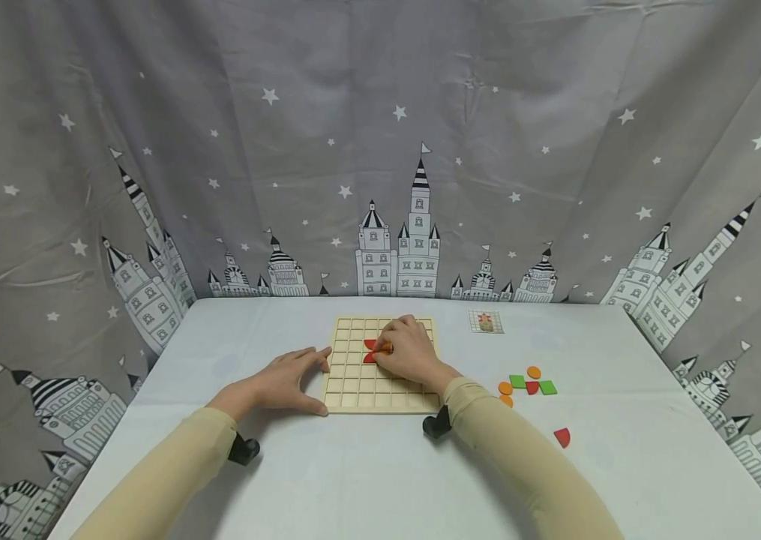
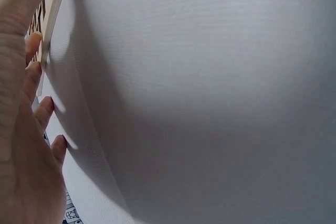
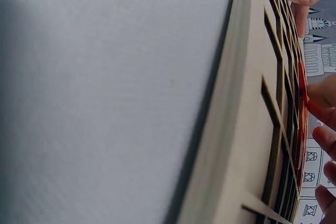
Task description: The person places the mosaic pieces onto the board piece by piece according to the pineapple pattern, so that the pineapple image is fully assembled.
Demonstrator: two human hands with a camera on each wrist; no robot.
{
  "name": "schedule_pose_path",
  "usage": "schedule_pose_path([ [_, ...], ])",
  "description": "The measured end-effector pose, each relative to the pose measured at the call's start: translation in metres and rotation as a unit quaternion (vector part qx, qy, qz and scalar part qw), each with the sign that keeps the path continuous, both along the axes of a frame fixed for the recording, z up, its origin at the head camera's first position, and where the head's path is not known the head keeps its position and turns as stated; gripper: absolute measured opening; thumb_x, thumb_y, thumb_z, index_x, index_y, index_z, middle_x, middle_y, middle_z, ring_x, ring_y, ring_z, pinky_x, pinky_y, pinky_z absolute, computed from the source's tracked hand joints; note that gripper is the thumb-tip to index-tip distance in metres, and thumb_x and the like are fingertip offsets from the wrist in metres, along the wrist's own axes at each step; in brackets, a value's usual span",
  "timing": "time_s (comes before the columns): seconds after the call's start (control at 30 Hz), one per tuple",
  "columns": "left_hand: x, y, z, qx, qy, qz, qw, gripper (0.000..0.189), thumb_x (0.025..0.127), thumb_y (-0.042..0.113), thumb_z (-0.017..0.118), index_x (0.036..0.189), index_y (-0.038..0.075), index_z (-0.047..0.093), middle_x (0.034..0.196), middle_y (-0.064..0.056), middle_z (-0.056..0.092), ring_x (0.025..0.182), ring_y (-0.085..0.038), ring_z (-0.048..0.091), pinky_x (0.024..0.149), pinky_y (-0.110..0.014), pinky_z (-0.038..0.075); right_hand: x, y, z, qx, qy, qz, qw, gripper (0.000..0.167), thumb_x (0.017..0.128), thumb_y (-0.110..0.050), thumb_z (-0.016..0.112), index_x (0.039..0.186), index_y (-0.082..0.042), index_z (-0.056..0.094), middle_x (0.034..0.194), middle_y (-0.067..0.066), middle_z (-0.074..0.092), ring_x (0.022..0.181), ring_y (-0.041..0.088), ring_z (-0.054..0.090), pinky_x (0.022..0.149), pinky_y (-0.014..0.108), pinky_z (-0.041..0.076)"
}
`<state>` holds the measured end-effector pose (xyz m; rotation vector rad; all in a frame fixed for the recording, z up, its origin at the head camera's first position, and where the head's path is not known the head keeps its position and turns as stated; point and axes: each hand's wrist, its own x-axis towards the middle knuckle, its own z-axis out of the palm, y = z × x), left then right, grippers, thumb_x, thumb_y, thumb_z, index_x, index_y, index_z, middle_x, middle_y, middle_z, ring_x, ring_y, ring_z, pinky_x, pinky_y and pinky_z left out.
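Note:
A square wooden grid board (image 1: 346,401) lies flat on the white table. My left hand (image 1: 286,382) rests at its left side, fingers spread, with the thumb by the near left corner and the fingertips along the edge. Over the board's middle, my right hand (image 1: 410,352) pinches a red quarter-circle piece (image 1: 370,358) at the grid. Another red piece (image 1: 370,344) lies just beyond it, and a bit of orange (image 1: 387,348) shows under the fingers. In the right wrist view, thumb and fingertip meet at the red piece (image 3: 302,87); the palm hides other cells.
Right of the board lie loose pieces: green squares (image 1: 548,387), orange discs (image 1: 534,372) and a red quarter-circle (image 1: 532,388). Another red quarter-circle (image 1: 562,437) lies nearer. A small picture card (image 1: 486,322) sits at the back right. A grey curtain (image 1: 380,150) hangs behind the table.

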<state>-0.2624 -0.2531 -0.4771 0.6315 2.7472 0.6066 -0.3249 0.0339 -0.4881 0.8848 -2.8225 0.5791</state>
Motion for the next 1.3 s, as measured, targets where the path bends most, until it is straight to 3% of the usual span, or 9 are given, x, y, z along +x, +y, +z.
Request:
schedule_pose_path([
  [0.5,0.000,0.000,-0.002,0.003,0.002,0.003,1.0000,0.071,0.069,0.069,0.084,0.117,0.027,0.054,0.167,0.001,0.030,0.151,-0.040,0.025,0.119,-0.063,0.020,0.000,0.001,0.000,0.011,-0.003,0.007,0.9999,0.014,0.093,-0.036,0.069,0.101,-0.032,0.080,0.122,-0.003,0.064,0.124,0.024,0.045,0.104,0.045,0.038],
  [0.67,-0.001,0.001,-0.002,-0.001,0.003,0.002,1.0000,0.071,0.069,0.069,0.084,0.118,0.027,0.054,0.167,-0.001,0.030,0.151,-0.041,0.025,0.119,-0.064,0.019,-0.001,0.011,0.007,-0.002,-0.007,0.006,1.0000,0.017,0.095,-0.035,0.069,0.107,-0.030,0.079,0.124,-0.002,0.063,0.125,0.024,0.044,0.105,0.045,0.038],
  [0.97,-0.001,-0.001,-0.003,-0.003,0.009,-0.002,1.0000,0.071,0.069,0.068,0.084,0.118,0.027,0.054,0.167,-0.001,0.030,0.150,-0.042,0.026,0.120,-0.063,0.020,0.002,0.056,0.033,-0.039,-0.020,-0.006,0.9990,0.023,0.096,-0.033,0.070,0.115,-0.022,0.078,0.125,0.001,0.064,0.129,0.027,0.042,0.107,0.049,0.036],
  [1.3,-0.001,0.001,-0.004,-0.004,0.011,-0.002,0.9999,0.071,0.069,0.069,0.084,0.118,0.027,0.054,0.166,-0.008,0.029,0.149,-0.046,0.027,0.119,-0.065,0.020,0.022,0.130,0.041,-0.055,-0.020,-0.031,0.9978,0.025,0.095,-0.032,0.073,0.117,-0.023,0.077,0.125,0.002,0.065,0.127,0.028,0.046,0.106,0.055,0.039],
])
